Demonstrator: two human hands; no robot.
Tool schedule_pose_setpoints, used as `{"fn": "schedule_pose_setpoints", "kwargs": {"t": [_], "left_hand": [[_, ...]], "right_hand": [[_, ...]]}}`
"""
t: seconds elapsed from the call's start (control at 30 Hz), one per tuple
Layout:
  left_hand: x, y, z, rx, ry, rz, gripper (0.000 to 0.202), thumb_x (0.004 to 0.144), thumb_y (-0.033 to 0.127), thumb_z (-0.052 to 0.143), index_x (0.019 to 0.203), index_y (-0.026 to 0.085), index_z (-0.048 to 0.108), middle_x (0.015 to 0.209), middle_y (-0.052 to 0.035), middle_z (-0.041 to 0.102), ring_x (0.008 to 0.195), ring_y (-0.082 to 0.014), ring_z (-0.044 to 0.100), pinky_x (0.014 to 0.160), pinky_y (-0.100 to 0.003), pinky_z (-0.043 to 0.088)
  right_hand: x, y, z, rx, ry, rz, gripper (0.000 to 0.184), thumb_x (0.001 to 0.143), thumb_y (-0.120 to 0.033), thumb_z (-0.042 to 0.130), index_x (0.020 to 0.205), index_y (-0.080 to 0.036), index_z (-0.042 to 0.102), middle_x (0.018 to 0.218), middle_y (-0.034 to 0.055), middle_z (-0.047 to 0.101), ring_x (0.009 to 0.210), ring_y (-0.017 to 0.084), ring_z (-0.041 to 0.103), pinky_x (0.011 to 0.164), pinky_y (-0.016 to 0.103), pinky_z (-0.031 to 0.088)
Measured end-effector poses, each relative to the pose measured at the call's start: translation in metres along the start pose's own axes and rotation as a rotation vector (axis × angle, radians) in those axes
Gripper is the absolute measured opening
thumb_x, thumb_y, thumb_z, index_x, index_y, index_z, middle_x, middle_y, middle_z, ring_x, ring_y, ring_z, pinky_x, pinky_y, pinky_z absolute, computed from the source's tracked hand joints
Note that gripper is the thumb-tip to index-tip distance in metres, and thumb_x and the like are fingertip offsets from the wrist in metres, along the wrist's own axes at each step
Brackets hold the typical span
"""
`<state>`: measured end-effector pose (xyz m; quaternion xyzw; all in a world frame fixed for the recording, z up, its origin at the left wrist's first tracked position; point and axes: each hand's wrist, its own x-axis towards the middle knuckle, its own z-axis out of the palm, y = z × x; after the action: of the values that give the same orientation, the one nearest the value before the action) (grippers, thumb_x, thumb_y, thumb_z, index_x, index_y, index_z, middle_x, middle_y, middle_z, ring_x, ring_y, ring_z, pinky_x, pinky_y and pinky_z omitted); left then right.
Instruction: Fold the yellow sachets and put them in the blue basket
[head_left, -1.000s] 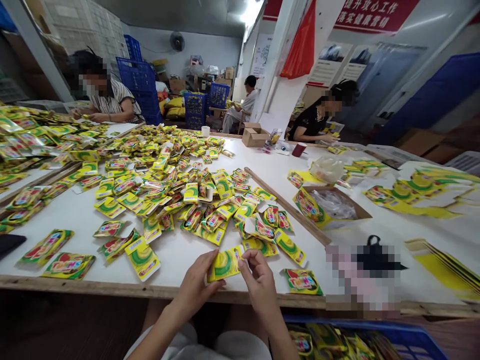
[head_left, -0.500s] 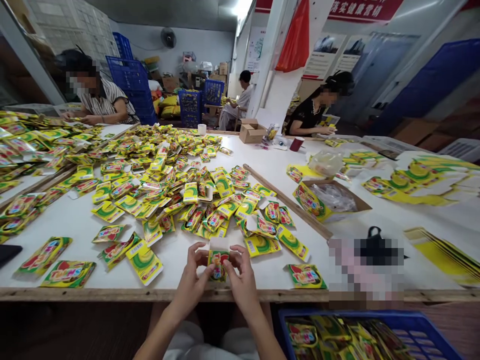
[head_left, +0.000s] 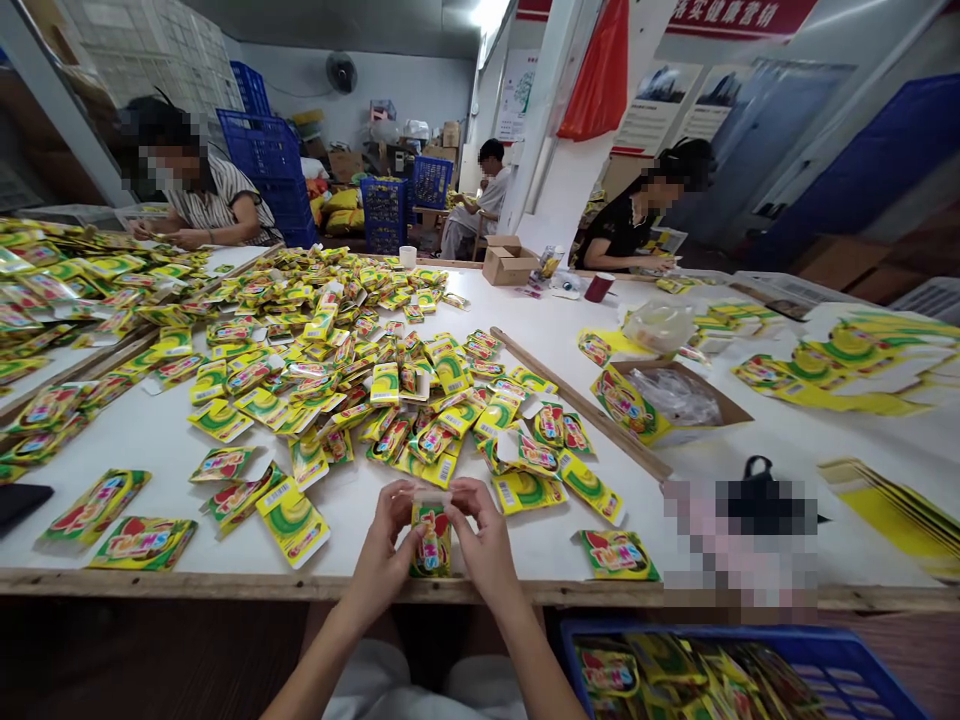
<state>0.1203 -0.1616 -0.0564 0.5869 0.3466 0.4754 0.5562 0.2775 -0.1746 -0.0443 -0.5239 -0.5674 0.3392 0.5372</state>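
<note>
Both hands hold one small yellow-and-green printed carton (head_left: 433, 540) upright over the near edge of the white table (head_left: 360, 510). My left hand (head_left: 384, 545) grips its left side, with the fingers pinched at the white top flap. On the other side my right hand (head_left: 484, 540) does the same, fingers curled over the top. Beyond my hands a big heap of the same flat cartons (head_left: 337, 370) covers the table's middle and left.
A blue crate (head_left: 720, 670) of finished cartons stands at my lower right, below the table. An open cardboard box (head_left: 667, 400) and a wooden strip (head_left: 577, 400) lie to the right. A black item (head_left: 765, 500) lies near the edge. Three other people work at the far side.
The flat yellow carton I held a second ago is now stood upright and squeezed into shape between both hands, and the fingers have closed over its top flap.
</note>
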Motion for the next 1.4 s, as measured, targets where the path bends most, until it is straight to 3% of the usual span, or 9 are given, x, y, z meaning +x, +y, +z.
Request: {"fn": "schedule_pose_setpoints", "kwargs": {"t": [0.23,0.57,0.9,1.0,1.1,1.17,1.23,1.3,1.4], "left_hand": [[-0.004,0.008,0.004,0.081,0.026,0.026,0.015,0.09,0.027,0.056,0.1,0.02,0.063,0.104,-0.0075,0.067,0.103,-0.0228,0.062,0.091,-0.033,0.047],[0.007,0.006,0.013,0.114,0.209,-0.032,0.015,0.086,0.031,0.061,0.091,0.018,0.064,0.084,-0.0027,0.069,0.079,-0.0177,0.064,0.073,-0.026,0.049],[-0.007,-0.002,-0.002,0.158,0.085,0.016,0.016,0.086,0.029,0.062,0.096,0.021,0.073,0.098,-0.006,0.071,0.097,-0.0225,0.064,0.087,-0.032,0.05],[-0.013,-0.003,-0.006,0.149,0.079,-0.015,0.028,0.089,0.031,0.059,0.116,0.025,0.066,0.11,-0.0063,0.069,0.102,-0.0221,0.064,0.092,-0.035,0.049],[-0.013,-0.004,-0.009,0.088,0.104,-0.088,0.036,0.091,0.035,0.055,0.126,0.025,0.058,0.111,-0.0068,0.069,0.095,-0.0204,0.067,0.088,-0.035,0.052],[-0.011,-0.004,-0.01,0.09,0.097,-0.122,0.033,0.091,0.038,0.055,0.12,0.022,0.062,0.106,-0.0072,0.071,0.091,-0.0203,0.068,0.086,-0.034,0.052],[-0.008,-0.004,-0.007,0.135,0.054,-0.14,0.032,0.089,0.038,0.057,0.115,0.021,0.066,0.103,-0.0076,0.072,0.091,-0.0211,0.068,0.086,-0.035,0.052],[-0.006,-0.003,-0.002,0.202,-0.001,-0.139,0.032,0.088,0.038,0.058,0.114,0.021,0.066,0.101,-0.0079,0.073,0.091,-0.0221,0.068,0.086,-0.036,0.052],[-0.008,0.0,0.002,0.274,-0.043,-0.108,0.032,0.087,0.038,0.059,0.112,0.021,0.068,0.099,-0.0079,0.073,0.089,-0.0223,0.068,0.083,-0.035,0.052]], "right_hand": [[-0.006,-0.009,-0.009,-0.072,-0.127,-0.087,0.014,0.086,-0.02,0.061,0.094,-0.024,0.071,0.1,0.0051,0.071,0.097,0.021,0.064,0.079,0.03,0.049],[0.002,-0.016,0.001,-0.154,0.02,0.006,0.01,0.086,-0.025,0.06,0.081,-0.02,0.068,0.078,0.0028,0.071,0.073,0.018,0.062,0.067,0.027,0.045],[-0.012,-0.014,0.004,-0.035,-0.027,-0.01,0.011,0.084,-0.021,0.058,0.085,-0.02,0.069,0.084,0.0038,0.071,0.078,0.018,0.066,0.069,0.027,0.052],[-0.024,-0.028,-0.032,-0.15,0.032,-0.058,0.016,0.087,-0.023,0.053,0.086,-0.021,0.069,0.088,0.0048,0.071,0.085,0.02,0.066,0.076,0.029,0.051],[-0.049,-0.04,-0.112,-0.489,0.075,0.048,0.02,0.088,-0.032,0.052,0.087,-0.023,0.069,0.091,0.0063,0.072,0.087,0.023,0.066,0.078,0.033,0.05],[-0.066,-0.039,-0.17,-0.795,0.013,0.186,0.022,0.084,-0.037,0.053,0.078,-0.024,0.07,0.083,0.0064,0.073,0.081,0.027,0.067,0.074,0.038,0.05],[-0.077,-0.03,-0.211,-1.031,0.004,0.279,0.023,0.079,-0.036,0.052,0.079,-0.024,0.072,0.085,0.0075,0.075,0.083,0.031,0.068,0.075,0.042,0.049],[-0.078,-0.014,-0.227,-1.133,-0.022,0.278,0.027,0.079,-0.031,0.049,0.09,-0.023,0.073,0.098,0.0085,0.075,0.093,0.032,0.068,0.081,0.045,0.048],[-0.063,0.012,-0.213,-1.143,-0.135,0.199,0.036,0.081,-0.02,0.045,0.106,-0.024,0.07,0.118,0.0079,0.069,0.111,0.028,0.062,0.092,0.043,0.043]]}}
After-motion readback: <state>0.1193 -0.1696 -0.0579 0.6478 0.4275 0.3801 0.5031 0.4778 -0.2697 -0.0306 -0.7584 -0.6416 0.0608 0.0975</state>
